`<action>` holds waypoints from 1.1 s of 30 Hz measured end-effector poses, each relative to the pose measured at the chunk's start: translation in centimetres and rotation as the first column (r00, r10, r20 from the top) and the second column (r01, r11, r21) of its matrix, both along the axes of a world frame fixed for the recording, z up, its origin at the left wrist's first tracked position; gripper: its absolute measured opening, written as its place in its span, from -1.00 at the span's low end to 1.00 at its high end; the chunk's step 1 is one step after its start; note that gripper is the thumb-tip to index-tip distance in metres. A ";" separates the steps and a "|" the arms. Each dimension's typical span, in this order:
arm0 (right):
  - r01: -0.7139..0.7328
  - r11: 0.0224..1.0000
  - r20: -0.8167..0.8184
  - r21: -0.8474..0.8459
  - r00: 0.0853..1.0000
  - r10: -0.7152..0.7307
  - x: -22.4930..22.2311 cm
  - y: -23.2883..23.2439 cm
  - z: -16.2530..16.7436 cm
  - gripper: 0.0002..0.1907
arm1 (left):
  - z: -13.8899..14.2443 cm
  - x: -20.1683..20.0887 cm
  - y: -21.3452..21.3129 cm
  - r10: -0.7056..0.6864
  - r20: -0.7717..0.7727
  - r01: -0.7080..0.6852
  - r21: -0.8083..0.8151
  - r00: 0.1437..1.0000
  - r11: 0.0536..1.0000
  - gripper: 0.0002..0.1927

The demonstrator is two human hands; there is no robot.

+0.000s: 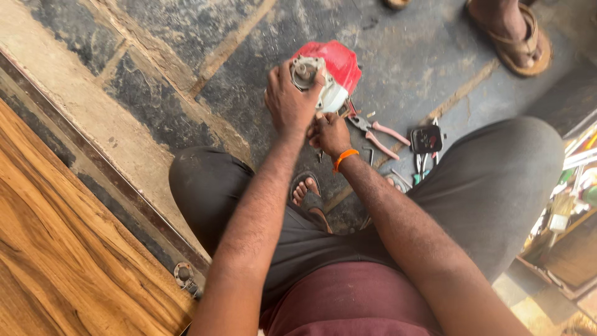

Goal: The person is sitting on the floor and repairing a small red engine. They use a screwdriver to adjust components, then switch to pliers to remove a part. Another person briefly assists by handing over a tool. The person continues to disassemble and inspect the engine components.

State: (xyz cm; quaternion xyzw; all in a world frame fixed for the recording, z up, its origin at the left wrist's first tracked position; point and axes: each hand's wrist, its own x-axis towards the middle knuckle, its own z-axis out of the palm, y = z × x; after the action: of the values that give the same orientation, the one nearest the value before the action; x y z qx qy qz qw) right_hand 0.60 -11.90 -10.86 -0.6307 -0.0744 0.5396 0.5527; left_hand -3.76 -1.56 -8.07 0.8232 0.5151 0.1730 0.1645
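- One red and white motor (336, 71), left hand (289, 102) clamped on it
- Right hand (329, 134) fingers curled at its near side; grip unclear
- One pink-handled pliers (379, 134) to the right
- One sandalled foot (513, 34) far right

The floor (186, 50) is dark, worn stone slabs with pale sandy joints. Along its left edge runs a light stone step (68, 93), then a brown wooden door (56, 249). Daylight falls evenly. A cluttered wooden shelf (569, 249) stands at right.
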 end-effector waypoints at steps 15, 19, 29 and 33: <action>-0.142 0.969 -0.824 0.200 0.512 0.245 3.8 -0.5 -1.7 -0.70 | -2.5 1.0 -0.9 0.063 0.223 -0.118 0.243 0.973 0.963 -0.33; -0.086 0.979 -0.861 0.184 0.466 0.203 3.4 -0.3 -2.3 -0.72 | -2.9 0.8 -0.7 0.036 0.245 -0.101 0.255 0.969 0.962 -0.37; -0.234 0.970 -0.883 0.057 0.441 0.159 5.1 -0.3 -5.4 -0.75 | -3.1 0.4 -0.5 -0.030 0.259 -0.033 0.238 0.965 0.971 -0.35; -0.191 0.981 -0.897 0.045 0.424 0.123 5.2 -0.8 -6.6 -0.72 | -1.6 -0.3 0.1 -0.101 0.269 0.039 0.224 0.958 0.974 -0.30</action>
State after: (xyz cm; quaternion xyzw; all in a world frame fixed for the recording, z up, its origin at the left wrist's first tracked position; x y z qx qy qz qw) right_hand 5.84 -12.73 -17.45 -0.2573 0.1878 0.8423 0.4348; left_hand -4.04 -1.46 -9.68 0.8215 0.4354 0.3361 0.1505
